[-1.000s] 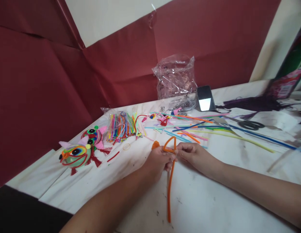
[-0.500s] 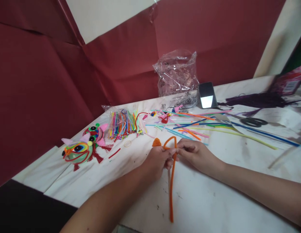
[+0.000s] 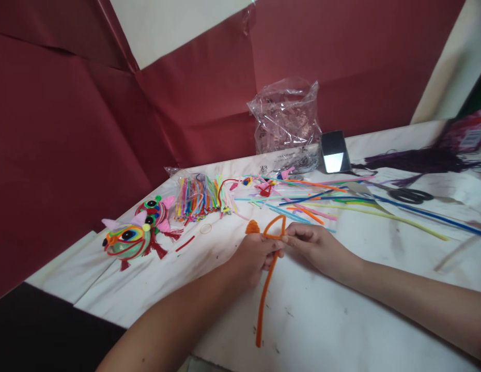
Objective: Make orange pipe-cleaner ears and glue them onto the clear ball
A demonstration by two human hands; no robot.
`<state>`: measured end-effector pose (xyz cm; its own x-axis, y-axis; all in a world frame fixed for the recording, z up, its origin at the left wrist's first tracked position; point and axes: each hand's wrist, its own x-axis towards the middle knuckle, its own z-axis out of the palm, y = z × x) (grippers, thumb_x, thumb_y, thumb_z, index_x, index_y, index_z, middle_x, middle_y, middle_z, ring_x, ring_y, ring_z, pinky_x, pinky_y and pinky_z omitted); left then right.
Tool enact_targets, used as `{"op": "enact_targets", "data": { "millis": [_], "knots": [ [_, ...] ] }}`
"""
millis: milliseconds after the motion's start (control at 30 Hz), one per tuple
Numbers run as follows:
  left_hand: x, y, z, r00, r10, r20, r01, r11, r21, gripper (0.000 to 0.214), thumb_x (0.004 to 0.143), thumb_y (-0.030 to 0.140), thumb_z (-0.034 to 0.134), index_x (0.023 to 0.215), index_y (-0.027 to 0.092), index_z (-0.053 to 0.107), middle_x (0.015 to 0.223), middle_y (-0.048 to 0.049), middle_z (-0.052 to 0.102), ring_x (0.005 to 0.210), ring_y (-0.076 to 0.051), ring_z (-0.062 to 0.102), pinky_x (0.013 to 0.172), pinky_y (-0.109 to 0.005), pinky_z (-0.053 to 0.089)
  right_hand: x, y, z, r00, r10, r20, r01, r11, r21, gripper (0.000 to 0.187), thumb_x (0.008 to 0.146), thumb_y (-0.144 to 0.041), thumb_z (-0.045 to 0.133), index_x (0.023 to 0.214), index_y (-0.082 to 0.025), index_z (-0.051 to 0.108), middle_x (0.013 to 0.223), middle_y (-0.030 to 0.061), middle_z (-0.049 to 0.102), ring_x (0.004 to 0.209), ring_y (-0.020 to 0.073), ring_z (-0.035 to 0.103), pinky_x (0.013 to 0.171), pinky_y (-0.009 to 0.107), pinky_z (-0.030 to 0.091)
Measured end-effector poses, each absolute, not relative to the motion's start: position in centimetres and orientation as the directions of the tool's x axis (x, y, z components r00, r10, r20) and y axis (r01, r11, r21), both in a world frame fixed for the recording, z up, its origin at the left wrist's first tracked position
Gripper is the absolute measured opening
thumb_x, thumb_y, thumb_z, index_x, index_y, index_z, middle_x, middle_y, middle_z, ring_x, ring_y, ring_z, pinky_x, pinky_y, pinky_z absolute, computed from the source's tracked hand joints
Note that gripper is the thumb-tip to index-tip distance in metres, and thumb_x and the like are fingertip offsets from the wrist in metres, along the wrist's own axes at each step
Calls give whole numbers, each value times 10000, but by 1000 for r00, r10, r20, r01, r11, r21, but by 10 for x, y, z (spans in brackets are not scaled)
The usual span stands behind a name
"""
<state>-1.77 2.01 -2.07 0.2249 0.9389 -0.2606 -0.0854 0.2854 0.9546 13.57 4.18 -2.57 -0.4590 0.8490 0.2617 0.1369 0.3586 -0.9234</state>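
Observation:
An orange pipe cleaner [image 3: 265,299] is bent into a loop above my fingers, and its long straight tail hangs down over the table. My left hand [image 3: 256,253] pinches it at the base of the loop. From the other side, my right hand [image 3: 306,243] grips the loop's lower right corner between thumb and fingertips. A small coiled orange cone-shaped piece [image 3: 252,227] sticks up just behind my left hand; whether it joins the pipe cleaner is hidden by the fingers.
Two colourful animal-head ornaments [image 3: 127,243] with red tassels stand at the left. Behind lie a bundle of pipe cleaners [image 3: 197,196], a clear plastic bag [image 3: 284,121] and a phone [image 3: 335,152]. Scissors [image 3: 408,195], purple tassel threads [image 3: 418,160] and loose pipe cleaners [image 3: 395,219] are on the right.
The orange pipe cleaner's hanging tail has swung to the left. Its loop has become more closed and angular at the right corner. Both hands keep their hold.

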Motion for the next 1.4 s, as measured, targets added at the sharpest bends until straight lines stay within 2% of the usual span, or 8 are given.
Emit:
{"op": "enact_targets", "data": {
  "millis": [133, 267, 500, 633, 867, 967, 1167, 1400],
  "knots": [
    [-21, 21, -20, 286, 920, -268, -78, 301, 950, 199, 631, 283, 612, 536, 128, 530, 393, 82, 299, 349, -18, 216, 374, -210, 104, 135, 41, -24, -455, 867, 202, 70, 261, -963, 242, 757, -376, 571, 613, -189, 621, 662, 14, 632, 659, 164, 559, 674, 288, 414],
    [-21, 21, -19, 278, 926, -257, -82, 289, 954, 181, 626, 258, 605, 530, 127, 526, 401, 71, 332, 348, -16, 216, 377, -213, 97, 134, 41, -26, -471, 864, 179, 15, 211, -977, 210, 752, -354, 577, 622, -192, 608, 648, 9, 645, 646, 162, 574, 657, 284, 421],
    [-20, 21, -20, 283, 926, -250, -120, 293, 949, 123, 615, 224, 588, 570, 139, 512, 437, 56, 406, 329, -8, 216, 375, -217, 96, 135, 42, -27, -438, 848, 298, 77, 366, -928, 250, 770, -381, 544, 635, -183, 616, 673, 30, 631, 664, 167, 554, 662, 288, 409],
    [-21, 22, -17, 277, 919, -281, -109, 321, 941, 146, 609, 219, 575, 529, 147, 477, 413, 63, 377, 311, -8, 212, 371, -221, 98, 135, 43, -29, -451, 868, 207, 56, 259, -964, 289, 752, -445, 557, 658, -178, 610, 670, 16, 605, 624, 145, 513, 599, 270, 382],
    [-21, 23, -16, 269, 920, -286, -163, 336, 928, 149, 580, 255, 601, 609, 138, 515, 484, 30, 495, 330, -14, 277, 364, -194, 162, 134, 47, -35, -426, 898, 111, -56, 96, -994, 304, 697, -455, 628, 611, -171, 561, 544, -38, 497, 512, 87, 398, 501, 238, 296],
    [-20, 25, -20, 177, 965, -192, -128, 216, 968, 189, 564, 248, 625, 700, 140, 552, 535, 25, 539, 357, -32, 345, 378, -191, 232, 134, 51, -37, -399, 915, 56, -171, -14, -985, 321, 684, -425, 652, 551, -178, 497, 459, -69, 390, 452, 69, 298, 458, 239, 205],
    [-17, 24, -27, 44, 991, 129, 52, -131, 990, 187, 614, 264, 677, 723, 144, 585, 634, 12, 559, 558, -75, 495, 522, -193, 375, 131, 47, -32, -535, 844, 36, -298, -149, -943, 326, 665, -395, 675, 519, -180, 477, 418, -61, 379, 448, 80, 290, 480, 263, 178],
    [-13, 20, -22, 29, 995, 92, 43, -93, 995, 194, 605, 269, 686, 705, 147, 573, 587, 31, 535, 479, -61, 447, 463, -194, 333, 130, 44, -32, -499, 865, 56, -326, -127, -937, 327, 671, -391, 669, 516, -184, 470, 433, -58, 386, 465, 85, 298, 494, 259, 195]
  ]
}}
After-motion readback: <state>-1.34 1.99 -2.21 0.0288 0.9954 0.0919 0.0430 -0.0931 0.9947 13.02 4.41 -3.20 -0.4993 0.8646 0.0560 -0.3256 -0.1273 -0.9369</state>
